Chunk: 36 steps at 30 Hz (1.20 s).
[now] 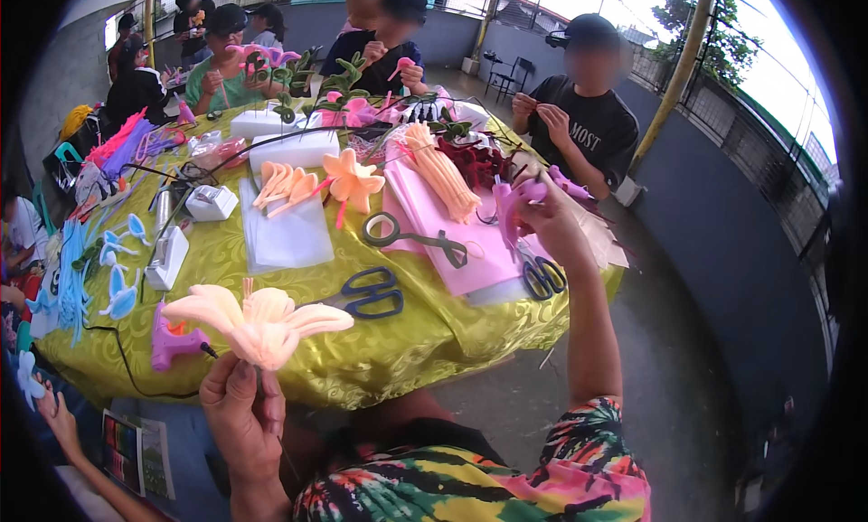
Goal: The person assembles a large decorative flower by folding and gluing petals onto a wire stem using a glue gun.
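Observation:
A peach lily-shaped flower of fuzzy pipe cleaners (261, 325) stands upright in my left hand (241, 407), its thin stem pinched between thumb and fingers. My right hand (559, 220) reaches over the table's right side, its fingers around a pink-purple hot glue gun (506, 210). Below that hand lie dark-handled scissors (542, 278) at the edge of pink wrapping sheets (441, 234). Another pair of scissors (371, 295) rests on the gold-green tablecloth (434, 346), partly behind the flower. Left of the flower is a second glue gun (173, 346) with a cord.
Beyond are a peach pipe-cleaner bundle (441, 173), another peach flower (352, 177), loose petals (288, 186), green tape (381, 229) and tape dispensers (168, 259). Blue petals (122, 295) lie left. Several people sit around the table; a neighbour's hand (57, 417) holds a pale-blue flower.

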Motion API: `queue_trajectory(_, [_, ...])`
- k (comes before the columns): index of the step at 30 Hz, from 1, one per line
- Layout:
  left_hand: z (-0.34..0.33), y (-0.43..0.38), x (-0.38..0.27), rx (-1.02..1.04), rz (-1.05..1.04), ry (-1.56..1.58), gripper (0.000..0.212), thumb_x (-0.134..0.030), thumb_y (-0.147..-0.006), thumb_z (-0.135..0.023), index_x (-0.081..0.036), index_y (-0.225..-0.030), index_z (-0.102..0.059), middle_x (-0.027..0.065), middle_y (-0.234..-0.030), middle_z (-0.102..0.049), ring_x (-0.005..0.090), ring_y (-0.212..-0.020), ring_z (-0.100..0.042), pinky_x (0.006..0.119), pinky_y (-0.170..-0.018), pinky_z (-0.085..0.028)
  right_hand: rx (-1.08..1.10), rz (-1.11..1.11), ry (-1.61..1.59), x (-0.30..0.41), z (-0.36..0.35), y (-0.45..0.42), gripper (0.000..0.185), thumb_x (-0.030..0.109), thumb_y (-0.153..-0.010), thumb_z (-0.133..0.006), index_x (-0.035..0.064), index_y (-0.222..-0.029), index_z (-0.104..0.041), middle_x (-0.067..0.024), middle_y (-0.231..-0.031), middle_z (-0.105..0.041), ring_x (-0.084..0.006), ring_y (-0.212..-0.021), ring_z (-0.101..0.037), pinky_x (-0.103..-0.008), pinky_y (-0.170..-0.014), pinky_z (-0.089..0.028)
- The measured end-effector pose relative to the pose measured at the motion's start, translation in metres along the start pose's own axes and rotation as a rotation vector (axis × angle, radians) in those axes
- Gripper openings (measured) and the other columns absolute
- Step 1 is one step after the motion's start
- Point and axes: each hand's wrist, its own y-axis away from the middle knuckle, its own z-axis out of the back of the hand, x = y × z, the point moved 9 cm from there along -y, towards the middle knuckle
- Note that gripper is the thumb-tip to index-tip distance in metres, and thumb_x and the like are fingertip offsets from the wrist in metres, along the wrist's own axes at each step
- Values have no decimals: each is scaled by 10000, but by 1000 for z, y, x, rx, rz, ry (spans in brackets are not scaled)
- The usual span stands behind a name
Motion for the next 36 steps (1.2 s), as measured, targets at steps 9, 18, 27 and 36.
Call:
queue_trajectory(9, [-9,2,2,10,20,-6,189,-164,-897,-620,-11,-1007,-611,58,-664,-556,57,-405,-409,165,-317,-289,-209,-184,-1091,-60,1,43,280,310,-906,-603,116,-1095,-534,-83,-975,-638,-240,-848,-647,-364,-735,-567])
queue_trajectory(18, [-10,4,5,-5,21,-42,194,-167,-907,-606,-6,-1013,-581,55,-676,-544,55,-409,-416,163,-312,-290,-288,-258,-1050,-78,1,61,293,320,-920,-576,67,-1055,-511,-131,-951,-633,-349,-872,-660,-470,-733,-579])
queue_trajectory(27, [-14,1,11,17,26,-47,192,-168,-924,-581,-2,-1020,-576,51,-688,-541,52,-410,-412,162,-307,-283,-232,-428,-477,-70,28,74,459,400,-992,-373,-16,-1053,-557,-142,-883,-659,-226,-774,-672,-303,-636,-550])
queue_trajectory(36, [-15,-1,18,-43,25,-49,228,-179,-889,-630,1,-1027,-601,67,-633,-536,75,-384,-398,177,-296,-272,-59,-304,914,-27,44,88,460,428,-897,-586,3,-731,-646,-100,-554,-589,-205,-462,-534,-335,-498,-439])
